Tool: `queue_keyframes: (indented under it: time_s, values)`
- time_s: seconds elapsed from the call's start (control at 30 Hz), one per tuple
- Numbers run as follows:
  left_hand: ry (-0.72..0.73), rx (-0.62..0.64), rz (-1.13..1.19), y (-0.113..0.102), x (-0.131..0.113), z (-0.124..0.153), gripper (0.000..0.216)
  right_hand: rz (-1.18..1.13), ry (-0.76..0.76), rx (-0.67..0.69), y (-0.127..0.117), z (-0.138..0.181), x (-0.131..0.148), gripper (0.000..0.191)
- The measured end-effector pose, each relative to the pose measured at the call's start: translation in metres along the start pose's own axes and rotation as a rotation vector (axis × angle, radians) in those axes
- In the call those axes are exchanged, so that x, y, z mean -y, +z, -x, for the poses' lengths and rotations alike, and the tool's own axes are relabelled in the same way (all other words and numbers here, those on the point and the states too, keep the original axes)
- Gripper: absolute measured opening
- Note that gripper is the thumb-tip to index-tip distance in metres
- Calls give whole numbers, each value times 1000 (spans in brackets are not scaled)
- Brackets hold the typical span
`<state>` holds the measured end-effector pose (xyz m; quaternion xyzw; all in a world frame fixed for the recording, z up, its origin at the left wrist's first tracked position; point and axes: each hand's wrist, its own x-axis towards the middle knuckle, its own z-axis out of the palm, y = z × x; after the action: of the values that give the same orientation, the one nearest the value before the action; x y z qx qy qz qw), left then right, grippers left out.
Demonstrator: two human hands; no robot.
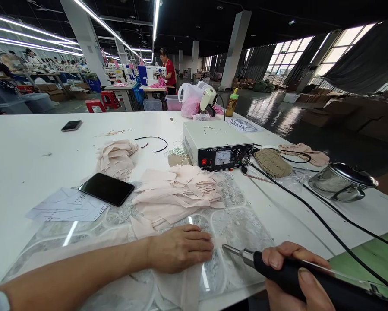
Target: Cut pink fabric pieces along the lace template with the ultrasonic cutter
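Observation:
My left hand (183, 248) lies flat, palm down, on thin pale pink fabric (177, 287) spread over a clear plastic sheet (242, 226). Its fingers are stretched out and point right. A small end of fabric shows just past the fingertips. In my right hand (297, 272) is a black ultrasonic cutter handpiece (282, 270) with a metal tip. That tip points left, close to the fabric end; whether it touches cannot be made out. Beyond my left hand sits a stack of pale pink fabric pieces (181, 192), with a smaller pile (117, 157) behind it to the left.
A control box (218, 144) with a dial stands behind the stack; its black cable (297, 198) runs to the right. A smartphone (107, 189) lies on paper sheets (69, 205). A glass pot (341, 181) is at right. A person in a red top (170, 71) stands at a far sewing machine.

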<state>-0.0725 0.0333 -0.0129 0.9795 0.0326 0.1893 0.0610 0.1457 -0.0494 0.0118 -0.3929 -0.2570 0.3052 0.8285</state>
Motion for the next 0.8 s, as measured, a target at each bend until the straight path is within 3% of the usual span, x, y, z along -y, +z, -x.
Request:
queue_keyframes:
  time_s: [0.2,0.37,0.63,0.8]
  values:
    - [7,-5,-7,1,0,1,25,29,-17,141,-2,4,-9,7]
    - [16,-7,-33,-1,0,-1,26,69,-32,182,-1,4,-10,8]
    - [20,-3,-30,1,0,-1,24,74,-44,200,2,5,-6,7]
    - [-10,-29,-8,1,-1,0,26,30,-64,101,4,2,-4,6]
